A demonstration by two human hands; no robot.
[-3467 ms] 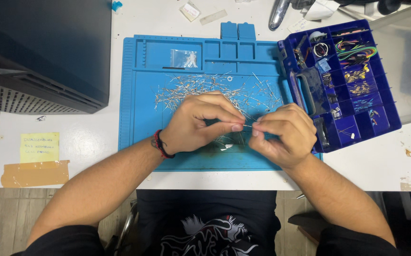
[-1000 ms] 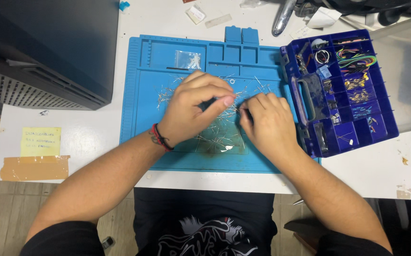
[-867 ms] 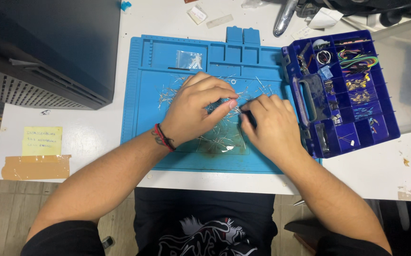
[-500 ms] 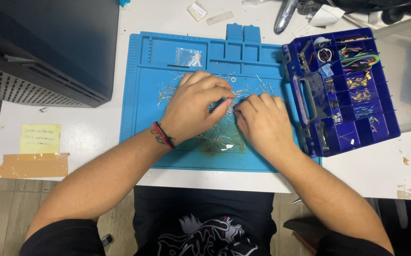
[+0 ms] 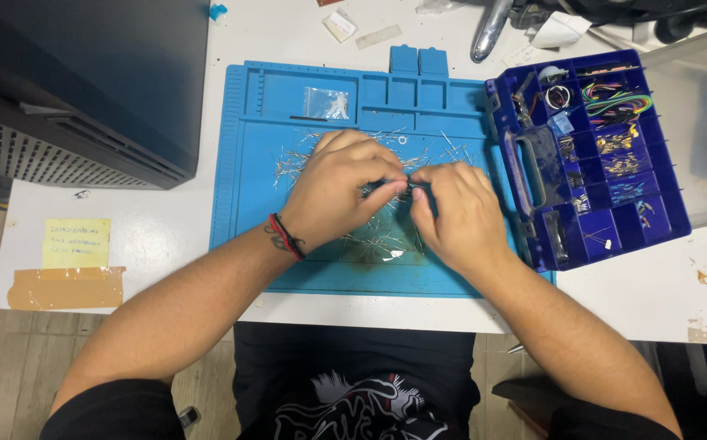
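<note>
Both my hands are over the middle of a blue work mat (image 5: 255, 179). My left hand (image 5: 341, 191), with a red and black band at the wrist, curls its fingers down toward my right hand (image 5: 461, 216). The fingertips of both hands meet in a pinch on a small thin wire part (image 5: 409, 184), which they mostly hide. Many loose thin metal wire parts (image 5: 295, 160) lie scattered on the mat around and under the hands. A small clear plastic bag (image 5: 325, 102) lies in the mat's upper tray.
An open dark blue compartment box (image 5: 651, 208) with small parts and coloured wires touches the mat's right edge. A large dark case (image 5: 84, 81) fills the left. A yellow note (image 5: 76, 242) and brown tape (image 5: 64, 287) are on the white table's left; a metal tool (image 5: 488, 28) lies at the back.
My hands moved from the mat's near edge up over the pile of wire parts. The right hand, flat on the mat a second ago, has closed its fingertips against the left hand's.
</note>
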